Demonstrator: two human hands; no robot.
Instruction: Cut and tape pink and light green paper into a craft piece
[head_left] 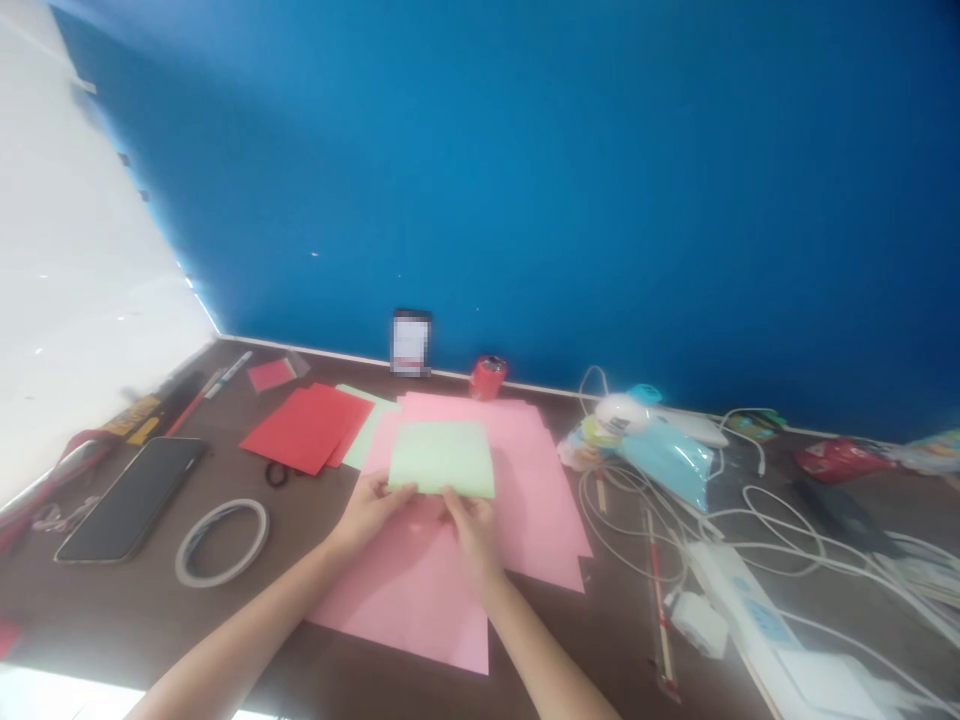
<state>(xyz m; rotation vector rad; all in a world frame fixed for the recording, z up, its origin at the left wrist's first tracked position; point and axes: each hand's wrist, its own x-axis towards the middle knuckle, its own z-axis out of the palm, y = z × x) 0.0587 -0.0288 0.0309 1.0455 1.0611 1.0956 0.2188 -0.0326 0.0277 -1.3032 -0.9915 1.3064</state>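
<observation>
A light green sheet of paper (pixel 442 452) lies over several pink sheets (pixel 420 600) in the middle of the desk. Its near edge looks folded or lifted, though blur hides the detail. My left hand (pixel 377 500) pinches that edge at its left part. Close beside it, my right hand (pixel 466 512) grips the same edge with thumb and fingers. To the left, red sheets (pixel 296 430) overlap another light green sheet (pixel 367 450).
A phone (pixel 135 500) and a tape roll (pixel 223 542) lie at left. A red can (pixel 488 378) and a small framed card (pixel 411 343) stand by the blue wall (pixel 525 180). White cables, a power strip (pixel 739 610) and a blue packet (pixel 667 455) crowd the right.
</observation>
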